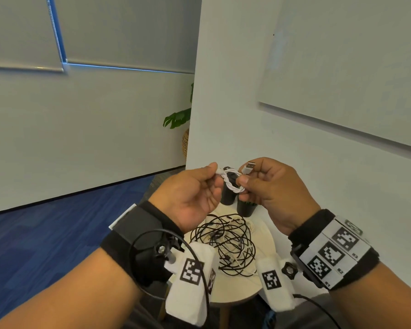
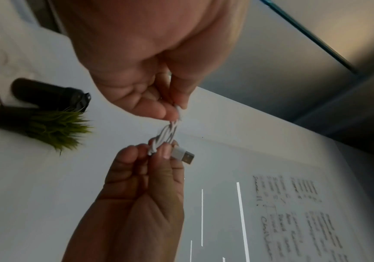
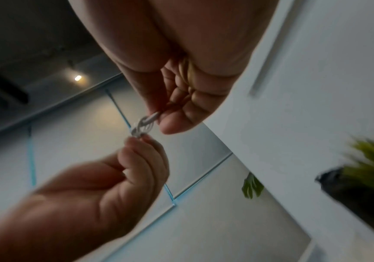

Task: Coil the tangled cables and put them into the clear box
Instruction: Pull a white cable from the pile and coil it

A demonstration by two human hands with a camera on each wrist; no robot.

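Both hands raised above small round table (image 1: 266, 236). Left hand (image 1: 190, 195) pinches one end of coiled white USB cable (image 1: 231, 182), thumb and fingers curled on it. Right hand (image 1: 273, 186) pinches the other side, USB-A plug (image 1: 249, 167) sticking up (metal end free). Tangled black and white cables (image 1: 226, 245) lie on table below. Two black pots (image 1: 246, 207) behind, one with fake grass.

white cable (image 1: 230, 182) coiled, black cables (image 1: 226, 243) tangled
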